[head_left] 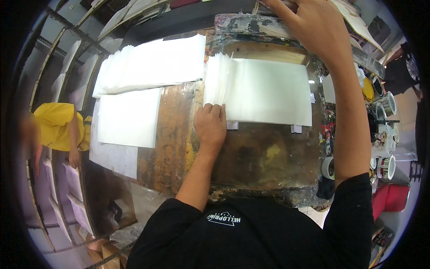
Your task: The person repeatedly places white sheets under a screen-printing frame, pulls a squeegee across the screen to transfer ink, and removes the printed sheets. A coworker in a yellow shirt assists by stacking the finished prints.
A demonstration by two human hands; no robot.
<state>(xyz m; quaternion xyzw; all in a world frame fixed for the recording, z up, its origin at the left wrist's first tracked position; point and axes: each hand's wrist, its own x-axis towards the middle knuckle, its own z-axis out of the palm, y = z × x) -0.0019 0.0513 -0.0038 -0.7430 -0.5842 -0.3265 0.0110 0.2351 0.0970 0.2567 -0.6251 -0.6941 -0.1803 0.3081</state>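
Note:
A pile of white paper sheets (pixel 271 92) lies before me, its left edge lifted and fanned. At its near left corner my left hand (pixel 210 125) is closed, fingers curled over the paper's edge. My right hand (pixel 309 22) reaches to the far side, above the paint-stained wooden bar (pixel 251 24). Its thumb points left, and the picture's upper edge cuts off its other fingers, so its grip is hidden. Small folded paper tabs (pixel 296 128) show along the pile's near edge.
On the left of the stained table (pixel 174 134) lie a fanned paper stack (pixel 152 62) and flat sheets (pixel 127 121). Paint pots (pixel 386 166) crowd the right side. Beside racks at left stands a person in a yellow shirt (pixel 56 123); another person (pixel 403 67) is at far right.

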